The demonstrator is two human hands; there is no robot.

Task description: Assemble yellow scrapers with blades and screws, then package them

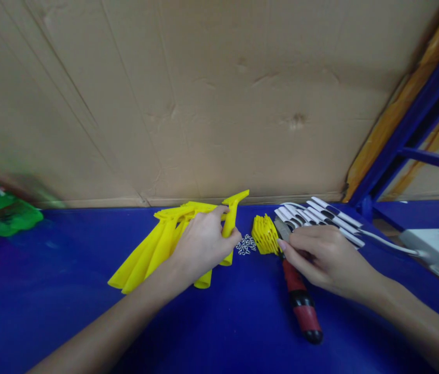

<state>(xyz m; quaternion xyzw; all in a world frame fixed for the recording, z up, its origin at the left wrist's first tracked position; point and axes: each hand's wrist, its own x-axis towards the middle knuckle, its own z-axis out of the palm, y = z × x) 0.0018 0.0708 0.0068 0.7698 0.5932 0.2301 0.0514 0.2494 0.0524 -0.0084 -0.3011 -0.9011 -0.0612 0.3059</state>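
Left hand: left hand [206, 239] closed on one yellow plastic T-headed tube [230, 221], thumb on its right side, fingers on its left.
Right hand: right hand [328, 252] curled, thumb and fingers bunched over the metal end of a tool with a red-and-black handle [301, 306]; cannot tell whether gripping it or a small part.
Axis of held tube: near to far, crosspiece at far end, leaning slightly right.
Key relation: held tube left of the hardware, in left hand; right hand to its right, across a pile of small silvery metal fasteners [246, 244] and a stack of thin yellow plastic pieces [265, 234]. Pile nearer left hand, stack just beside right fingertips.
Tool axis: metal end far, handle running near and slightly right.
Other parts: group of yellow flared tubes [157, 249] left of and under left hand; white strips with dark bands [320, 212] beyond right hand. All on blue worktop [219, 322].
Counts: held tube, 1; tool, 1; flared tubes, several, overlapping; fasteners, yellow pieces, white strips, many, too crowded for exact figures.
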